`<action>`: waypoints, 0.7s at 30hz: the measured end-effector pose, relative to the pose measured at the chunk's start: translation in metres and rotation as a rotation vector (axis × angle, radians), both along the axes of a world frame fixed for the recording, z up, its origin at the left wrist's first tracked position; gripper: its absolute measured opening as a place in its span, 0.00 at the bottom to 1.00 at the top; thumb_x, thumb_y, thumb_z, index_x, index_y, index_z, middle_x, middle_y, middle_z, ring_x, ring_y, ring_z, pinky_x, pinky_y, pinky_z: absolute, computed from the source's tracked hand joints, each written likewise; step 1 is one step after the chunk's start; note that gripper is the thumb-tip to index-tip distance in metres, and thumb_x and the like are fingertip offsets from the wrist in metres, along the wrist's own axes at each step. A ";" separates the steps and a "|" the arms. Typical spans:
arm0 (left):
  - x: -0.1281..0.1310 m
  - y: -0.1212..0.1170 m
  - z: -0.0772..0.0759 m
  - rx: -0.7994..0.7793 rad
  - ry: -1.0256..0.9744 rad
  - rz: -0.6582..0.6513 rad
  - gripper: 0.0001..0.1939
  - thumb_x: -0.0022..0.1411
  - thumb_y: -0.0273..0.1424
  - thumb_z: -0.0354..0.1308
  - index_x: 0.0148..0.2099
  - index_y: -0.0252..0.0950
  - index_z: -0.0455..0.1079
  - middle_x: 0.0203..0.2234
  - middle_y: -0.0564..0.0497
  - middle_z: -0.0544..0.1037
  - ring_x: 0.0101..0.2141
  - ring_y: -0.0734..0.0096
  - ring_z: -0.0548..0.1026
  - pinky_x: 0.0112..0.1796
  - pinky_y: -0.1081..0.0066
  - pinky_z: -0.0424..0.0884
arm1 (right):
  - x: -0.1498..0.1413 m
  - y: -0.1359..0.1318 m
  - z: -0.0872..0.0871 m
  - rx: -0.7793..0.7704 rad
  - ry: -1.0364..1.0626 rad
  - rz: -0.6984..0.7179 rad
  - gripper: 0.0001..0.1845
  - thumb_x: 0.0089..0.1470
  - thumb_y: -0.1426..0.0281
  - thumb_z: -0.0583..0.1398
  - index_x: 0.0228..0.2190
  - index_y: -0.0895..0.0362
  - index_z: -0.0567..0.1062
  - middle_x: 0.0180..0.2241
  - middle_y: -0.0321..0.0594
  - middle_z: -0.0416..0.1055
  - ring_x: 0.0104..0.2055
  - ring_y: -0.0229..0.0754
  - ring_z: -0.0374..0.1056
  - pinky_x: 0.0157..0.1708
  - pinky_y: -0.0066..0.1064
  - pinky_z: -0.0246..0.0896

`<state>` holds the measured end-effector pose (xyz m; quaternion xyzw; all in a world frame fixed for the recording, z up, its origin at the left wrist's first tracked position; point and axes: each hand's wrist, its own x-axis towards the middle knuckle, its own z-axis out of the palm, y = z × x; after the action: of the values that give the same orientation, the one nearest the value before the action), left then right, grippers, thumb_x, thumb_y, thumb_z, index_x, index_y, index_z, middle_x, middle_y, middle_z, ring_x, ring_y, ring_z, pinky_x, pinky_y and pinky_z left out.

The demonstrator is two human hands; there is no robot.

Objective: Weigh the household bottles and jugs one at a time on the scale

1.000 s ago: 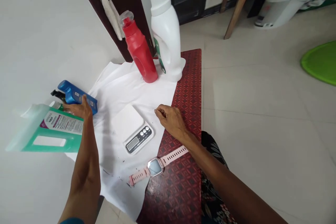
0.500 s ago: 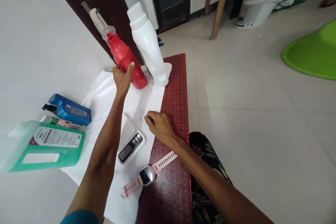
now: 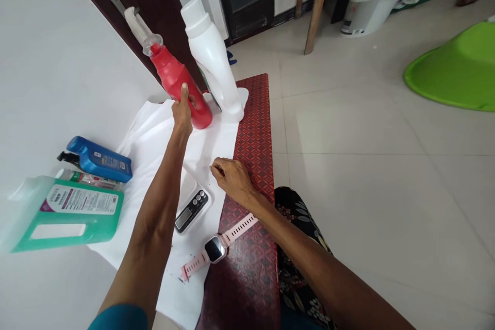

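Observation:
My left hand (image 3: 182, 112) grips the lower part of a red bottle (image 3: 170, 71) with a clear cap; the bottle stands on a white cloth (image 3: 154, 131) at the table's far end. Right beside it is a tall white detergent jug (image 3: 214, 56). My right hand (image 3: 232, 178) rests near the cloth's edge with its fingers curled; what they hold, if anything, is hidden. Between my arms lies a white digital kitchen scale (image 3: 192, 209), partly covered by my left forearm. Closer to me, a pink-strapped smartwatch (image 3: 215, 248) lies across the cloth edge.
Along the wall at left stand a green liquid jug (image 3: 81, 211), a blue bottle (image 3: 102, 159), a black pump and a clear bottle (image 3: 91, 179). The red patterned table (image 3: 253, 129) ends at the right. On the floor are a white bucket (image 3: 373, 2) and a green object (image 3: 456, 69).
My left hand has left the bottles by the wall, reached forward and taken hold of the red bottle. My right hand keeps its curled pose at the cloth edge. The view has shifted.

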<state>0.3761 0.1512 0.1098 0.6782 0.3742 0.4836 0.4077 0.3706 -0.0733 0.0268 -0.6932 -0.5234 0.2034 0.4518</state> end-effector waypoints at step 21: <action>-0.165 -0.105 0.090 0.030 -0.243 0.164 0.44 0.43 0.70 0.70 0.22 0.41 0.48 0.15 0.62 0.48 0.17 0.81 0.47 0.16 0.71 0.41 | 0.001 0.002 -0.004 0.094 0.087 -0.027 0.14 0.66 0.72 0.59 0.27 0.55 0.74 0.23 0.35 0.72 0.24 0.38 0.61 0.32 0.31 0.51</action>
<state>0.2113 0.0464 0.2000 0.5879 0.3691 0.5992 0.3989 0.3718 -0.0710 0.0227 -0.6688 -0.5028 0.2024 0.5088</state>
